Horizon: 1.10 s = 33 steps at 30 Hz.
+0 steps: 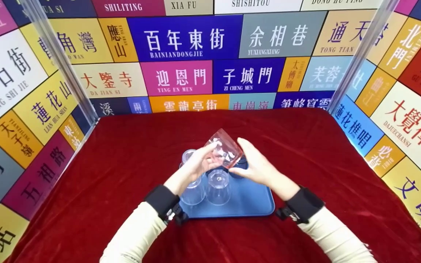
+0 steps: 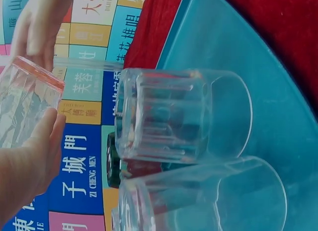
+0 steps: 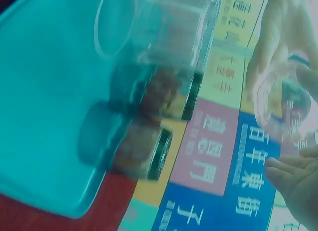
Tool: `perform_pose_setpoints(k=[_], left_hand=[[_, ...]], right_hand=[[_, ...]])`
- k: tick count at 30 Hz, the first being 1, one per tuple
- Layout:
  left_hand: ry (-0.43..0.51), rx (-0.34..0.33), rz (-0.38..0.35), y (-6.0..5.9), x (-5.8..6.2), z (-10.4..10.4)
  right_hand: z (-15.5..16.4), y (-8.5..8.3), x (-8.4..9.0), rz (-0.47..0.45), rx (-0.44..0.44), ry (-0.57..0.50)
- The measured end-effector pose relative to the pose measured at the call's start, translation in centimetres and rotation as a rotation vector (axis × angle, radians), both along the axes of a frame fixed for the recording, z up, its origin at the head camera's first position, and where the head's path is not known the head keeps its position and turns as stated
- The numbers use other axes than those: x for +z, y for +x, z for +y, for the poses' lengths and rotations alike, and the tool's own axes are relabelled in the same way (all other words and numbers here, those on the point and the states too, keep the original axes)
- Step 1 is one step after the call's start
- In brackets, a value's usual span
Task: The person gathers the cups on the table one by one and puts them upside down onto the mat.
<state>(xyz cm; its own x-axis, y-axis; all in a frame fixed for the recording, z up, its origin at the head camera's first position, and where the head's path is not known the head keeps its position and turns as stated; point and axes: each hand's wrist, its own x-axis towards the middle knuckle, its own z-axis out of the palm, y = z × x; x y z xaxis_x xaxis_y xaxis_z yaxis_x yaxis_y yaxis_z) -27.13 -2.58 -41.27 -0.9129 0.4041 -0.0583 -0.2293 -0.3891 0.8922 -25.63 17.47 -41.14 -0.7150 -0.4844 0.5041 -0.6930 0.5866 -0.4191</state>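
Note:
My left hand [image 1: 199,160] holds a clear drinking glass [image 1: 222,146], tilted above the far part of the blue tray [image 1: 250,201]. A reddish band shows along one end of the glass in the left wrist view. My right hand [image 1: 258,162] is spread beside that end, thumb low and fingers high, with its fingertips close to the glass. Below the hands, several clear glasses stand upside down on the tray, among them a front glass [image 1: 217,190] and another at its left [image 1: 192,193].
Two jars with dark green lids, one nearer the glasses [image 3: 169,92] and one beside it [image 3: 141,151], stand on the tray. Dark red cloth [image 1: 130,175] lies around the tray. Walls with colourful street-name panels [image 1: 185,38] enclose the back and sides.

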Motion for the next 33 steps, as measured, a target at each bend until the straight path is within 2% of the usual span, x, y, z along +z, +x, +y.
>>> perform_pose_setpoints(k=[4,12,18,21,22,24,26,28,30,33], left_hand=[[-0.007,-0.020,0.005,0.2,0.0,0.2],[-0.063,0.004,-0.062,0.3,0.4,-0.1],[-0.120,0.070,-0.038,0.2,1.2,-0.9],[-0.142,0.157,0.016,-0.3,1.0,-1.7],[-0.144,0.193,0.055,-0.9,0.3,-2.1],[-0.146,0.272,0.120,-2.7,-1.9,-3.1],[-0.137,0.350,0.160,-5.3,-4.8,-4.1],[-0.122,0.403,0.192,-8.3,-8.4,-5.3],[-0.105,0.452,0.181,-11.0,-11.4,-6.4],[-0.100,0.522,0.182,-14.0,-15.2,-8.1]], right_hand=[[-1.4,-0.1,-0.1,0.024,0.026,-0.042],[-2.1,-0.1,-0.7,0.121,0.011,-0.118],[-1.2,0.1,-0.3,0.174,-0.064,-0.144],[-0.1,0.4,0.5,0.132,-0.096,-0.155],[0.3,0.5,0.9,0.095,-0.099,-0.157],[1.3,0.7,1.8,-0.001,-0.101,-0.154],[2.3,0.9,2.8,-0.112,-0.094,-0.134],[3.2,1.1,3.8,-0.203,-0.086,-0.097],[4.1,1.4,4.7,-0.240,-0.067,-0.019],[4.9,1.9,6.0,-0.211,0.006,0.143]])
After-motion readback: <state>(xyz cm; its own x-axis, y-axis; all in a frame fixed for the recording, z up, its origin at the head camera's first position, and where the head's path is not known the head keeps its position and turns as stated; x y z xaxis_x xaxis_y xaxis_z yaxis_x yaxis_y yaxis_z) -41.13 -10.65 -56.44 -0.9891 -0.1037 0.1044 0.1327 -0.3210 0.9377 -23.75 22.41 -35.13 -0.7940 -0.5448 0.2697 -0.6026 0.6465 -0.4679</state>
